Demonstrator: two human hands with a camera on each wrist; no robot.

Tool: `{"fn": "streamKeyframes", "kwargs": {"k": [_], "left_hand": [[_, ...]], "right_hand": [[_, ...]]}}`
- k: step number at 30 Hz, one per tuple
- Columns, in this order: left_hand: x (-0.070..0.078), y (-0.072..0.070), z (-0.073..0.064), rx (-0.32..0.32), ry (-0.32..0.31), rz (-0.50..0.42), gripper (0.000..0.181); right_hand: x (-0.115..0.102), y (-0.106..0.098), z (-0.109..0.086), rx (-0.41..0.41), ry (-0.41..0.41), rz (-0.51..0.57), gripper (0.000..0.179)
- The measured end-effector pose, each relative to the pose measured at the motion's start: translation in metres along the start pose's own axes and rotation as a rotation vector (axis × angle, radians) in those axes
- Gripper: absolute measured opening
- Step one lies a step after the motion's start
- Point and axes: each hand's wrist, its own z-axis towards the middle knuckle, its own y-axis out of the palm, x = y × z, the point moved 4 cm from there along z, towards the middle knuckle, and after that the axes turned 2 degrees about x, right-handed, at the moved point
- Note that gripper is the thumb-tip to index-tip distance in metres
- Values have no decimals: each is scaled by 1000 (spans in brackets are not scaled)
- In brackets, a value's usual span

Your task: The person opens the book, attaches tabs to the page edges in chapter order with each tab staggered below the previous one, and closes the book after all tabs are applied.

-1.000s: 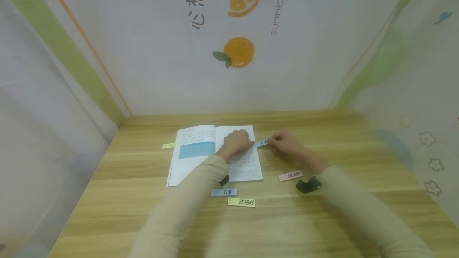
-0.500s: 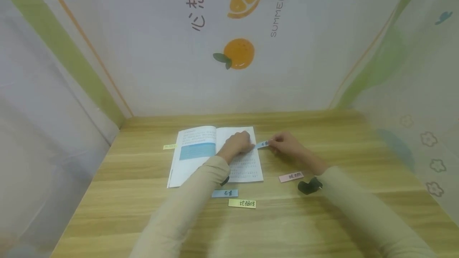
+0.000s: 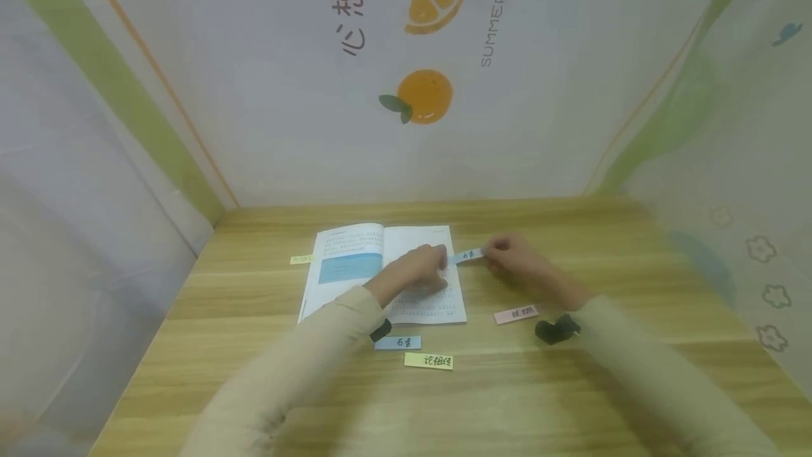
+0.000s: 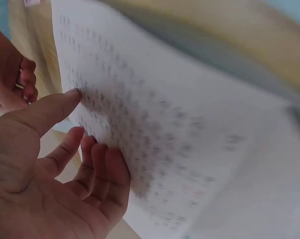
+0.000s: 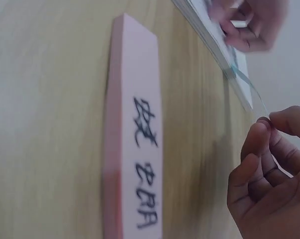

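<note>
An open book (image 3: 419, 312) lies on the table, printed text on its pages and a blue box on the left one. Over the right page is my left hand (image 3: 419, 266), its thumb and loosely bent fingers apart with nothing between them; the left wrist view has them close to the printed page (image 4: 154, 74). Out past the page's right edge sticks a blue sticky tab (image 3: 468, 255) with handwriting. My right hand (image 3: 514, 256) pinches the outer end of that tab between thumb and fingertips, and the right wrist view shows the thin strip bending toward the book.
A pink sticky-note pad (image 3: 516, 314) with handwriting lies near my right wrist. In front of the book are a blue pad (image 3: 397, 343) and a yellow pad (image 3: 428, 360). A yellow tab (image 3: 301, 259) sticks out on the book's left side. A printed curtain (image 3: 520, 139) stands behind the table.
My left hand has lifted from the page edge and its fingers have opened away from the blue tab. My right hand still pinches the tab's outer end, slightly farther right.
</note>
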Motion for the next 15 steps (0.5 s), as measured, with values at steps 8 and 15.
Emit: {"fn": "streamKeyframes", "kwargs": {"k": [8,15], "left_hand": [[-20,0,-58,11,153,200,58],[-46,-3,-95,0,191,154,57]], "right_hand": [[-29,-1,-16,18,-195,-199,29],[-58,43,-35,-98,-493,-465,9]]}}
